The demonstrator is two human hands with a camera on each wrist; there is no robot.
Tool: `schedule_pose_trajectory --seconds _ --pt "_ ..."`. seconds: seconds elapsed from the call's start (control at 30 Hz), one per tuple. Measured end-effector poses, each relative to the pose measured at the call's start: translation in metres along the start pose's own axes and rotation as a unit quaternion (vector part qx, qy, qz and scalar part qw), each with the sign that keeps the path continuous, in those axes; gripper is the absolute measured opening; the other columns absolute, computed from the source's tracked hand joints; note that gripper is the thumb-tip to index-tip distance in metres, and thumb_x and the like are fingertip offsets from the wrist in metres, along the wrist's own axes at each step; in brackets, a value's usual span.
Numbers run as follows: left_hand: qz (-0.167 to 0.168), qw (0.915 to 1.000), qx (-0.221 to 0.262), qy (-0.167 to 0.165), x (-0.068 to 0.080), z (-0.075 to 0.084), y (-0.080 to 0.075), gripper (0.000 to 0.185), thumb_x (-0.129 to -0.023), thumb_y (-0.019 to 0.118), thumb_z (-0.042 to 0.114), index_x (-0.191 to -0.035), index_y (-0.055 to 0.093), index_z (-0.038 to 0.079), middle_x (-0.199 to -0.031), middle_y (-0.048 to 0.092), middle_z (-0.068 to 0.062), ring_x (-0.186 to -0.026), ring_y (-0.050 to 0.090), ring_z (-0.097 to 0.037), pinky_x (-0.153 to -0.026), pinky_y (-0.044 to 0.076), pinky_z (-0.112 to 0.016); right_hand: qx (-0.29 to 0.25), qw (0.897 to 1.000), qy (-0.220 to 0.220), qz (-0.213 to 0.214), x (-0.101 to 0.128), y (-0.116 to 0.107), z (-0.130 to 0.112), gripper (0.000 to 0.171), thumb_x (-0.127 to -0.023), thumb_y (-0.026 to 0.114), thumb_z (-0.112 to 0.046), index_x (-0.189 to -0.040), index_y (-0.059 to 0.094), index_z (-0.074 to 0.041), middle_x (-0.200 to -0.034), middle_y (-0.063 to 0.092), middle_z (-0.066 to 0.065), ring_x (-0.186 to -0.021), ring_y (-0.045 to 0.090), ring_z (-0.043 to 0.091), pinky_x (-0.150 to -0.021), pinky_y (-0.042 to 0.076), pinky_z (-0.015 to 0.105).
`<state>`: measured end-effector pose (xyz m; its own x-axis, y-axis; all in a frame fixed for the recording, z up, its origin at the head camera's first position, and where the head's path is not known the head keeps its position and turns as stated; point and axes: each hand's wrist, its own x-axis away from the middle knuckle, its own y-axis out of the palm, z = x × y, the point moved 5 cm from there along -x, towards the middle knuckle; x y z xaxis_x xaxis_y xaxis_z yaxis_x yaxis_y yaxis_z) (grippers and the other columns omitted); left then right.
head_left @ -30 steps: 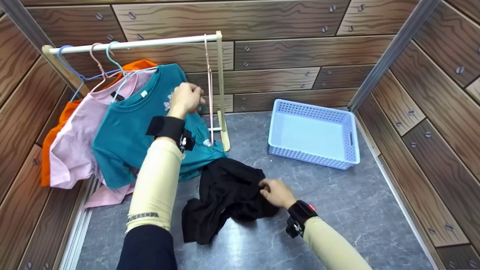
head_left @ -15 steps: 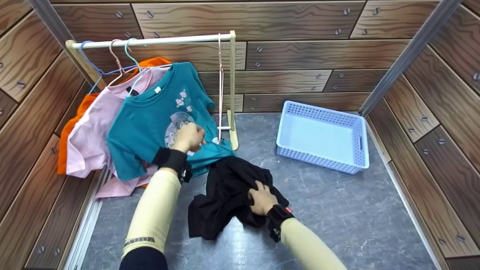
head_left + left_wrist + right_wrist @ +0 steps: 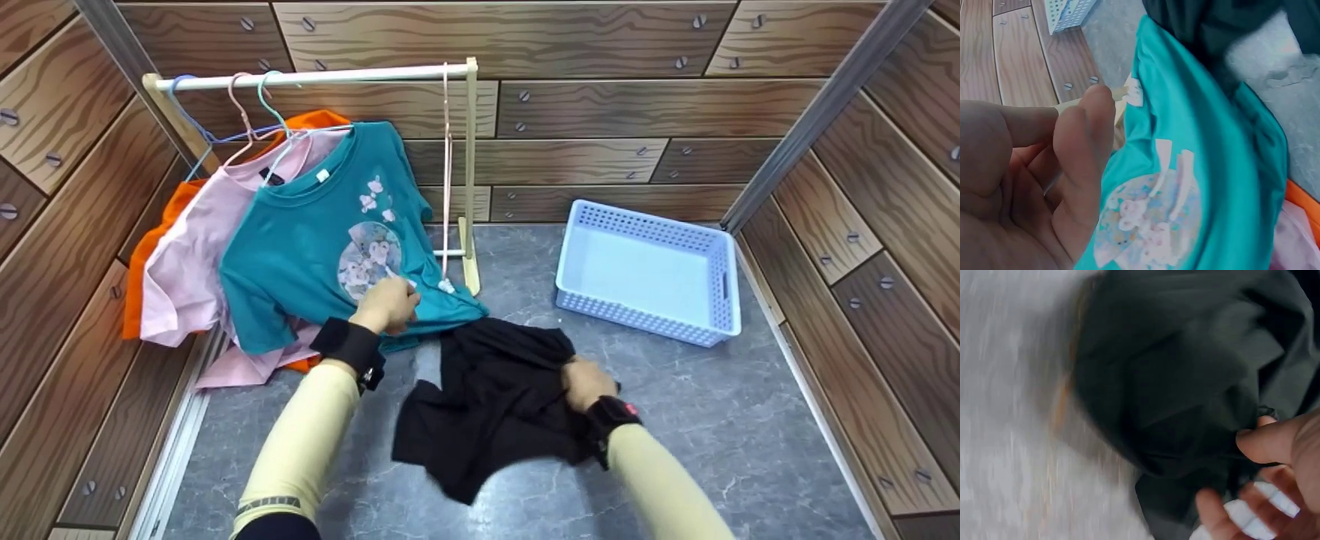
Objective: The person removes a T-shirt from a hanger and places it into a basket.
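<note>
Black garment crumpled on grey floor beside teal shirt; right hand pinches its right edge; left hand loosely curled near teal shirt, apparently holding nothing; garment likely light, limp, soft; best gripped by opposite edges.

The rack stood at the left, before the back wall. Three hangers sat toward the left of its bar, a fourth hanger at the right end. On the three hung a front shirt, a middle shirt behind it and a rear shirt behind both. A garment lay on the floor before the rack, its far edge against the front shirt; the right hand was at the garment's right side, the left hand before the front shirt. The basket stood right of the rack.
</note>
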<state>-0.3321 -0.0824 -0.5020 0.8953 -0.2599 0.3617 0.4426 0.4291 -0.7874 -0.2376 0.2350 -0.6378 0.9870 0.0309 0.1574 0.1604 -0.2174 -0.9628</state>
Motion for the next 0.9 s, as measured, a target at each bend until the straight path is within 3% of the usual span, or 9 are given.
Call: schedule_pose_trajectory --seconds 0.03,0.1,0.17,0.27,0.37,0.5,0.6,0.77,0.9 --pt "-0.002 1.0 -0.002 0.0 0.0 -0.001 0.002 0.032 -0.104 0.044 0.025 -0.099 0.07 0.007 -0.091 0.074 -0.011 -0.053 0.062 -0.012 -0.052 0.052 -0.026 -0.001 1.0 0.022 0.001 -0.002 -0.003 0.005 0.013 -0.077 0.065 -0.006 -0.089 0.068 -0.006 -0.108 0.064 0.017 -0.099 0.062 0.042 -0.072 0.054 0.058" --pt "-0.004 0.9999 -0.014 -0.001 0.0 -0.003 0.008 0.032 -0.104 0.045 0.026 -0.095 0.071 0.009 -0.088 0.074 -0.008 -0.054 0.062 -0.012 -0.056 0.053 -0.028 -0.012 0.998 0.055 0.003 -0.005 -0.005 0.008 0.035 -0.083 0.066 -0.021 -0.114 0.063 -0.004 -0.12 0.058 0.025 -0.108 0.057 0.049 -0.079 0.052 0.064" --pt "-0.002 0.9996 -0.027 0.001 -0.001 -0.004 0.015 0.032 -0.103 0.046 0.026 -0.092 0.071 0.01 -0.085 0.074 -0.006 -0.054 0.062 -0.012 -0.059 0.053 -0.029 -0.029 0.997 0.076 -0.005 -0.005 -0.002 0.0 0.066 -0.085 0.067 -0.043 -0.139 0.047 -0.009 -0.14 0.043 0.028 -0.119 0.048 0.055 -0.085 0.048 0.068" --pt "-0.008 0.9995 -0.032 0.0 -0.003 -0.006 0.026 0.033 -0.102 0.048 0.026 -0.089 0.072 0.01 -0.082 0.074 -0.005 -0.053 0.062 -0.012 -0.06 0.053 -0.029 -0.056 0.994 0.086 -0.043 0.0 0.014 -0.028 0.096 -0.076 0.065 -0.07 -0.152 0.031 -0.023 -0.157 0.017 0.029 -0.13 0.033 0.063 -0.088 0.045 0.07" --pt "-0.026 0.9995 -0.009 -0.015 -0.006 -0.007 0.037 0.031 -0.102 0.049 0.027 -0.094 0.072 0.009 -0.084 0.074 -0.007 -0.054 0.065 -0.014 -0.055 0.055 -0.029 -0.062 0.99 0.087 -0.095 0.01 0.035 -0.056 0.107 -0.068 0.067 -0.077 -0.154 0.027 -0.028 -0.162 -0.002 0.026 -0.137 0.015 0.066 -0.086 0.049 0.065" --pt "-0.044 0.9981 0.011 -0.041 -0.007 -0.01 0.046 0.028 -0.102 0.049 0.028 -0.098 0.071 0.01 -0.087 0.073 -0.008 -0.056 0.066 -0.014 -0.051 0.056 -0.028 -0.045 0.991 0.088 -0.086 0.018 0.049 -0.074 0.095 -0.07 0.076 -0.063 -0.148 0.039 -0.023 -0.162 0.004 0.024 -0.139 0.011 0.064 -0.076 0.055 0.06" --pt "-0.041 0.9982 0.011 -0.042 -0.007 -0.009 0.046 0.028 -0.102 0.049 0.028 -0.096 0.07 0.01 -0.085 0.073 -0.007 -0.056 0.066 -0.014 -0.051 0.056 -0.029 -0.023 0.997 0.071 -0.035 0.015 0.046 -0.073 0.072 -0.072 0.08 -0.047 -0.133 0.056 -0.017 -0.156 0.028 0.021 -0.134 0.029 0.062 -0.077 0.055 0.059" --pt "-0.043 0.9985 0.015 -0.03 -0.003 -0.006 0.044 0.028 -0.102 0.049 0.027 -0.098 0.07 0.009 -0.09 0.075 -0.008 -0.054 0.066 -0.013 -0.051 0.056 -0.028 -0.026 0.999 0.016 0.015 0.005 0.03 -0.049 0.031 -0.068 0.076 -0.014 -0.099 0.072 -0.01 -0.122 0.06 0.014 -0.107 0.057 0.046 -0.077 0.054 0.058" --pt "-0.049 0.9983 0.026 -0.021 0.0 -0.007 0.042 0.03 -0.102 0.048 0.027 -0.103 0.07 0.007 -0.091 0.074 -0.01 -0.057 0.067 -0.016 -0.053 0.057 -0.03 -0.101 0.995 -0.002 0.015 -0.003 0.013 -0.021 0.02 -0.068 0.065 0.0 -0.083 0.065 -0.014 -0.095 0.068 0.009 -0.089 0.064 0.035 -0.071 0.053 0.052"
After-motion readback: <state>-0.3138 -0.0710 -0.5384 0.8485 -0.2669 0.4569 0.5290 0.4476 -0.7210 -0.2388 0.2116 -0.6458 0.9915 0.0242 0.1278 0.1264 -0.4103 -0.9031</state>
